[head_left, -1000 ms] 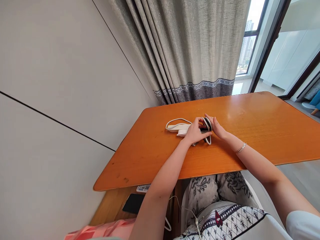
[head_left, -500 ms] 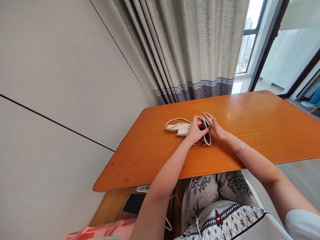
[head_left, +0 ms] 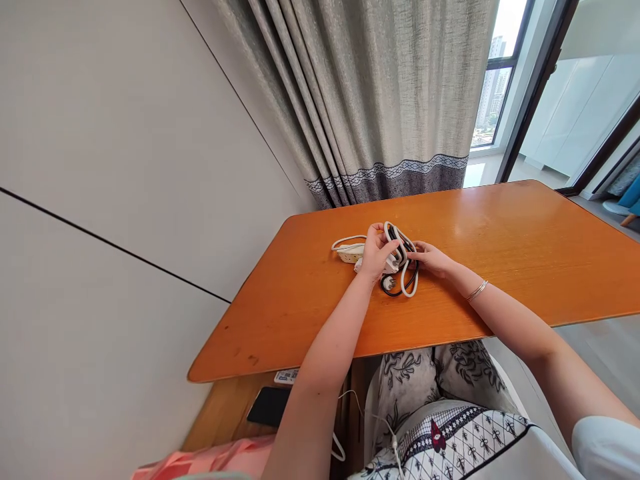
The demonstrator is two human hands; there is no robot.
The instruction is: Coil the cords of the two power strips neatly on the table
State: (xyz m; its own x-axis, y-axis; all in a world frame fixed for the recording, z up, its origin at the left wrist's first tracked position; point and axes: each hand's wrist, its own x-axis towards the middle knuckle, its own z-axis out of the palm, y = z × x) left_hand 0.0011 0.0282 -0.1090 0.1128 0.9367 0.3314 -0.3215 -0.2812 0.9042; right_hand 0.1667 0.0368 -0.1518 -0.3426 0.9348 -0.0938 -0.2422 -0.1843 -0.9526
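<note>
The left hand (head_left: 375, 255) clasps a looped cord bundle (head_left: 403, 257) in its fingers, midway between the surface's (head_left: 500, 247) near and far edges.
The right hand (head_left: 433, 259) touches it, grip unclear. The loops' long axis slants from far edge toward near; likely light and springy, best pinched across every strand. The power strip (head_left: 349, 253), probably stiffer, points leftward.

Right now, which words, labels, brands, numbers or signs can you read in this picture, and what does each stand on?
No text is readable.
White item under the tabletop: printed marks, too small and blurred.
Power strip: no legible lettering.
Cables: no legible lettering.
</note>
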